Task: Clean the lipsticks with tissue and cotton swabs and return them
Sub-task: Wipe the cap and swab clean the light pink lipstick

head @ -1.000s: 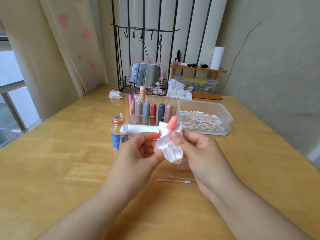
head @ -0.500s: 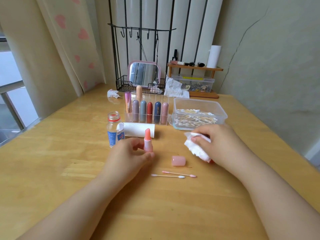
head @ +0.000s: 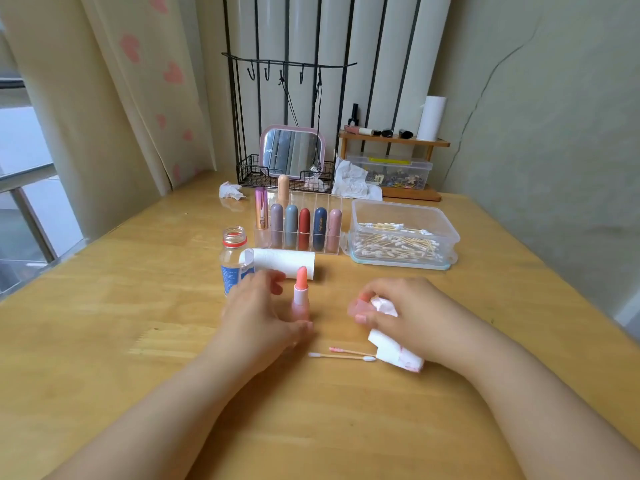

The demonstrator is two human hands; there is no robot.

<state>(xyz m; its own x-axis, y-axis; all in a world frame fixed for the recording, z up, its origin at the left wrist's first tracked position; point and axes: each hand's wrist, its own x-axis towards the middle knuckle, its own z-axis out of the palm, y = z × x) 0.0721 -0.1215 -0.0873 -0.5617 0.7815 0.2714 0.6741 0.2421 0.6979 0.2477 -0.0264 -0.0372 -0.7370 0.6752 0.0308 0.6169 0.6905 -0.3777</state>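
Leftmost on the pale wooden desk (head: 104, 306) stands a small clear plastic bottle with a red neck ring and blue label (head: 234, 261), uncapped; the left hand (head: 258, 318) covers its lower part, and whatever it holds cannot be made out. Behind that hand lies a white roll of tissue (head: 284, 263) on its side. The left hand is motion-blurred; its fingers (head: 277, 284) curl loosely beside the uncapped pink lipstick with a coral bullet (head: 300, 296), which stands upright on the desk, and the thumb seems to touch its base, though whether it truly grips cannot be told. Farther back, a clear acrylic compartment organiser (head: 298, 233) holds capped lipsticks upright: a metallic pink tube at the left, then mauve, grey-blue, red, navy and dusty pink ones in a row, with a peach one behind. Two thin cotton swabs (head: 343, 355), one pink-tipped, lie side by side on the desk between the hands. The right hand (head: 412, 317) pinches a translucent pink lipstick cap (head: 360, 308), blurred and half hidden by its fingers (head: 362, 318), and also holds a crumpled white tissue with pink stains (head: 394, 351) that trails onto the desk. Behind it sits a clear rectangular plastic tub (head: 403, 211), lidless, its floor covered with wooden-stemmed cotton swabs. At the back right, a small wooden shelf (head: 394, 142) shelters a lidded clear box (head: 391, 173) of small items too tiny to identify.
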